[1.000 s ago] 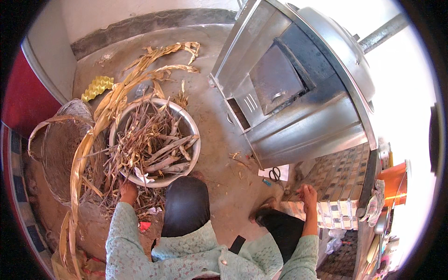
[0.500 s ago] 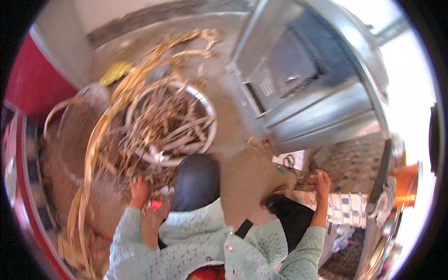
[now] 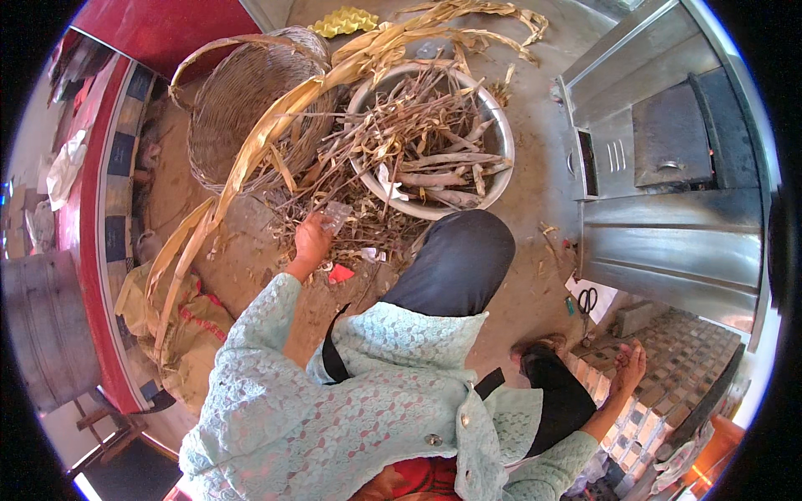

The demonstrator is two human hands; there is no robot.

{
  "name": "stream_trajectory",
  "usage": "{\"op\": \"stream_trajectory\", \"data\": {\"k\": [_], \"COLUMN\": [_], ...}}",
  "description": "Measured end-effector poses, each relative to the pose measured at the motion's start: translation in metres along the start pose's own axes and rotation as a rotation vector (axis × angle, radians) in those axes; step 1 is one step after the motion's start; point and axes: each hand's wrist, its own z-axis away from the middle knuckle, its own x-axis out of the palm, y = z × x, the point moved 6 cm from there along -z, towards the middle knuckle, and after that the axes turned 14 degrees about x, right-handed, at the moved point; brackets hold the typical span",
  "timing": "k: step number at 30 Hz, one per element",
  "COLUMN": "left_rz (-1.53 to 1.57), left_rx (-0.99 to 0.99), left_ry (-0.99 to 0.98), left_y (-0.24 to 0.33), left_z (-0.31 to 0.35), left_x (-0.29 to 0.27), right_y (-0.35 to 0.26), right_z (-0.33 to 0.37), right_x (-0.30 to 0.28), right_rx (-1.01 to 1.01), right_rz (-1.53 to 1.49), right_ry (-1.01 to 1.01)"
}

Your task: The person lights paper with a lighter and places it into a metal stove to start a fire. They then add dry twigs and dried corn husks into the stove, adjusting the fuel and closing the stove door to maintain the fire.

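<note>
Your right hand (image 3: pixel 628 366) is beside the tiled ledge (image 3: pixel 689 355), its fingers loosely curled and apart, with nothing seen in it. Your left hand (image 3: pixel 312 240) pinches 1 clear plastic scrap (image 3: pixel 337 215) above the twig litter (image 3: pixel 376 230), just short of the metal basin (image 3: pixel 507 138). The thin film could slip away or snag on a twig end. Your bent knee (image 3: pixel 464 250) is close to the basin; a sideways shift could knock the rim and spill the heaped sticks (image 3: pixel 434 159). The scissors (image 3: pixel 587 298) lie near your shoe (image 3: pixel 539 344), where a careless step could catch them. Long dry leaves (image 3: pixel 276 138) trail across the wicker basket (image 3: pixel 242 108); a tug on them could upset it. Farther off, an orange spot shows at the stove door (image 3: pixel 668 142); if it is fire, stray leaves could catch.

Labelling: red marks on the sack (image 3: pixel 180 342) are illegible; 0 brands or labels can be read.
</note>
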Motion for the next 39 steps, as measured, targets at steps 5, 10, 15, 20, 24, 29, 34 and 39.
{"op": "stream_trajectory", "data": {"k": [5, 10, 15, 20, 24, 29, 34, 39], "left_rz": [0.05, 0.062, -0.009, -0.166, -0.195, -0.244, -0.226, -0.156], "left_rx": [-0.166, -0.224, 0.027, 0.522, 0.663, 0.725, 0.622, 0.665], "left_ry": [0.022, -0.036, -0.09, -0.161, -0.234, -0.355, -0.597, -0.446], "left_y": [-0.017, -0.007, 0.039, 0.1, 0.115, 0.115, 0.118, 0.12], "left_z": [0.002, 0.003, -0.013, -0.056, -0.079, -0.109, -0.129, -0.127], "left_x": [0.008, 0.01, -0.006, -0.017, -0.006, 0.026, 0.047, 0.04], "right_y": [-0.001, 0.006, -0.004, 0.011, 0.002, 0.005, 0.0, -0.002], "right_z": [-0.001, -0.007, 0.003, -0.008, -0.001, -0.001, 0.008, 0.009], "right_x": [-0.001, -0.007, 0.006, -0.011, -0.001, -0.001, 0.004, 0.007], "right_rx": [0.026, 0.012, 0.01, -0.006, 0.032, -0.007, 0.005, 0.0], "right_rz": [0.035, -0.013, 0.038, -0.031, 0.056, -0.002, 0.024, 0.009], "right_ry": [0.03, -0.038, 0.034, 0.02, 0.068, 0.031, 0.038, 0.005]}}
